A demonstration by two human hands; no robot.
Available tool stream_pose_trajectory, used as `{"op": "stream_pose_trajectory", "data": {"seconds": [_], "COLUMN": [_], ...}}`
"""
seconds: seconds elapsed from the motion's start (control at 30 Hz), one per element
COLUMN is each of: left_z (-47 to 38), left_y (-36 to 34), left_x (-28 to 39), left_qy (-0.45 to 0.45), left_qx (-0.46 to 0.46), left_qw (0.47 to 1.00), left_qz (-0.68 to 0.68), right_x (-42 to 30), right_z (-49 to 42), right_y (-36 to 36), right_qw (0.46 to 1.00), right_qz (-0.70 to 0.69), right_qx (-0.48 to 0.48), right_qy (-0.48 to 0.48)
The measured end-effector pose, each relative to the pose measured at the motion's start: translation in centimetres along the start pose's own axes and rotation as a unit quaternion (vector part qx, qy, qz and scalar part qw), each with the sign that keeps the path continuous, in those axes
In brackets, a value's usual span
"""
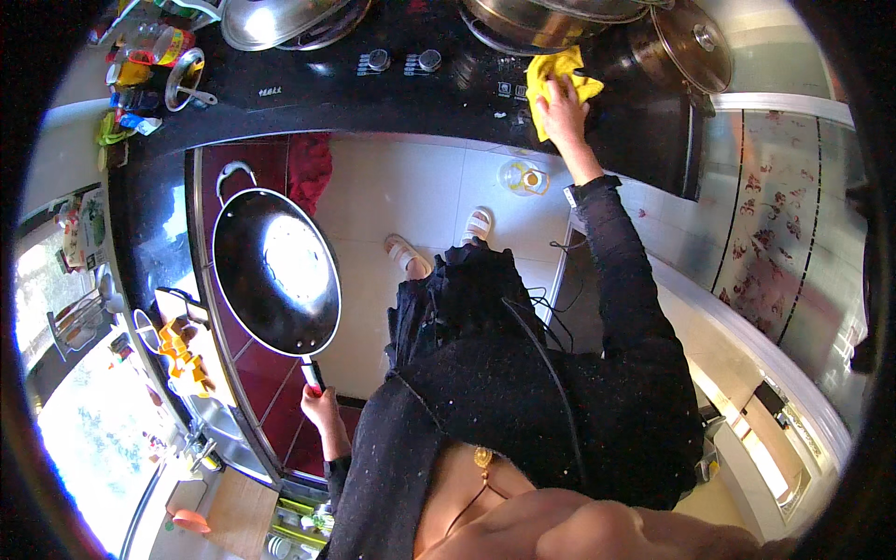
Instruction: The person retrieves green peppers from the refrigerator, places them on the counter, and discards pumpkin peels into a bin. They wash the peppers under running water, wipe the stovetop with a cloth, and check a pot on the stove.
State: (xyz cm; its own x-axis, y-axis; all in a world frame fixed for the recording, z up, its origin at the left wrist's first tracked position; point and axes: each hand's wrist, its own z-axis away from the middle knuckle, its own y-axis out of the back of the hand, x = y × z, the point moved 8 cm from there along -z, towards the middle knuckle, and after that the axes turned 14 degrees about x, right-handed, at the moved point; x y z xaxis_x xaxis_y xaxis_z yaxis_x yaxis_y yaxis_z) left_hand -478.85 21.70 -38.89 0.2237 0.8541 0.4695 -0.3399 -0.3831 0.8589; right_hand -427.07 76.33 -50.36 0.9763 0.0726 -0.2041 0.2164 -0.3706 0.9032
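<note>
My left hand point(323, 411) grips the handle of a black wok point(245, 280), which hangs over the floor to the left of my body. The wok has a small metal loop handle on its far side, and light glares off its inside. Spread on a yellow cloth point(544, 77), my right hand point(564, 117) presses it against the black stovetop point(315, 98). The cloth lies just in front of a large steel pot point(532, 24) and to the right of the two control knobs point(404, 61). Part of the cloth is hidden under my fingers.
A lidded pan point(689, 49) stands at the stovetop's right end, and a domed lid point(273, 21) at the back left. Bottles point(150, 52) and a ladle point(185, 80) crowd the left corner. Orange pieces point(183, 357) lie near the sink point(224, 427). An oil jug point(525, 178) stands on the floor.
</note>
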Motion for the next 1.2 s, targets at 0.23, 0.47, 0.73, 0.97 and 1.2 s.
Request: {"op": "stream_pose_trajectory", "data": {"seconds": [0.23,0.47,0.73,0.97,1.2], "left_z": [-3.1,-6.6,-12.4,-17.7,-20.8], "left_y": [0.8,0.7,2.2,3.5,5.0], "left_x": [-1.7,-3.0,-4.6,-8.4,-7.2], "left_qy": [0.009,0.011,-0.048,-0.031,-0.088], "left_qx": [-0.019,-0.059,-0.022,-0.036,0.005], "left_qw": [1.000,0.997,0.996,0.999,0.994], "left_qz": [0.006,0.039,-0.069,-0.013,-0.065], "right_x": [-8.2,-15.7,-14.7,-17.0,-14.7], "right_z": [2.1,2.7,2.7,0.2,-0.4], "right_y": [0.1,-1.2,-0.7,-3.1,-2.7], "right_qw": [1.000,0.998,0.999,0.998,0.975], "right_qz": [0.005,-0.032,-0.048,-0.046,-0.223], "right_qx": [0.021,0.002,0.019,-0.024,-0.006], "right_qy": [0.007,0.049,-0.007,0.035,-0.010]}}
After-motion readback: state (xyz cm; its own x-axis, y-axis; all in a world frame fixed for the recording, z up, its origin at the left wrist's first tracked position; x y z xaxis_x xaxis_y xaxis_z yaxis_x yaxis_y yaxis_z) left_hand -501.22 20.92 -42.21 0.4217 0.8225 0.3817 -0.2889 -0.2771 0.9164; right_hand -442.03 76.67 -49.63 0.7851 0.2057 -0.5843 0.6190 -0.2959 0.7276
